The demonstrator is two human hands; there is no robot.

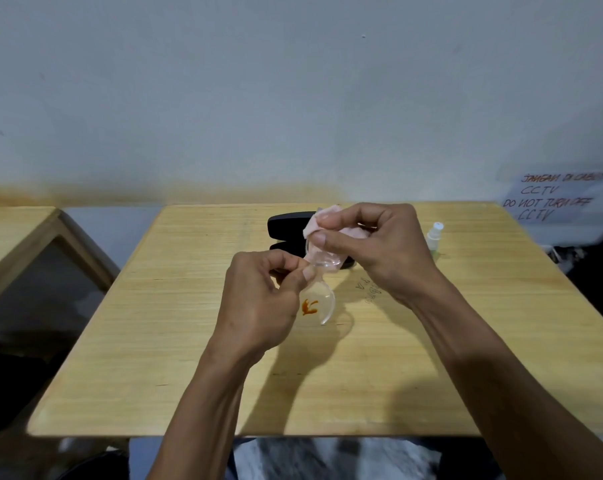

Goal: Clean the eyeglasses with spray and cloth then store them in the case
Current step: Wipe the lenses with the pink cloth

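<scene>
Clear-framed eyeglasses (319,304) are held above the wooden table (189,341). My left hand (262,303) pinches them near the bridge. The lower lens carries an orange smear. My right hand (369,244) presses a pale pink cloth (315,225) around the upper lens. Behind the hands lies the open black case (286,223), partly hidden. A small white spray bottle (434,237) stands upright to the right of my right hand.
A second wooden table (19,237) stands at the left, separated by a gap. A handwritten paper sign (556,199) hangs on the wall at the back right. The table's front edge is near my body.
</scene>
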